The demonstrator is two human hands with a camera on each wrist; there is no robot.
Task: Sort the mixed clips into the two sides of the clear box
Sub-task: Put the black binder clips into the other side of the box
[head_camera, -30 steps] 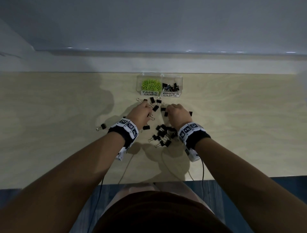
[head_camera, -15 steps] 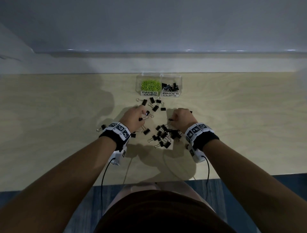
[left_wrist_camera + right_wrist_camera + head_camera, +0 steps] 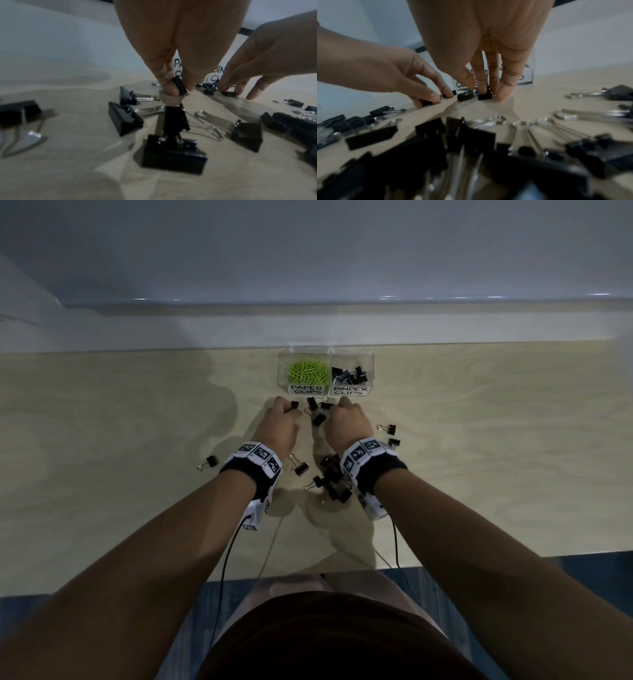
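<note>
The clear box (image 3: 370,364) stands at the table's far edge. Its left side, labelled PAPER CLIPS, holds green paper clips (image 3: 306,372). Its right side, labelled BINDER CLIPS, holds black binder clips (image 3: 350,374). Both hands are low on the table just in front of the box. My left hand (image 3: 289,409) pinches a small black binder clip (image 3: 179,86) between thumb and finger. My right hand (image 3: 342,404) has its fingertips closed round another black binder clip (image 3: 485,95) that still touches the wood.
More binder clips (image 3: 317,414) lie between the hands. A pile of them (image 3: 334,481) sits by the right wrist. Loose ones lie at the right (image 3: 388,427), at the left (image 3: 209,463) and by the left wrist (image 3: 299,468). The table's front edge (image 3: 137,587) is near my body.
Both hands have moved forward from beside the pile to the clips just in front of the box. Each one now pinches a binder clip.
</note>
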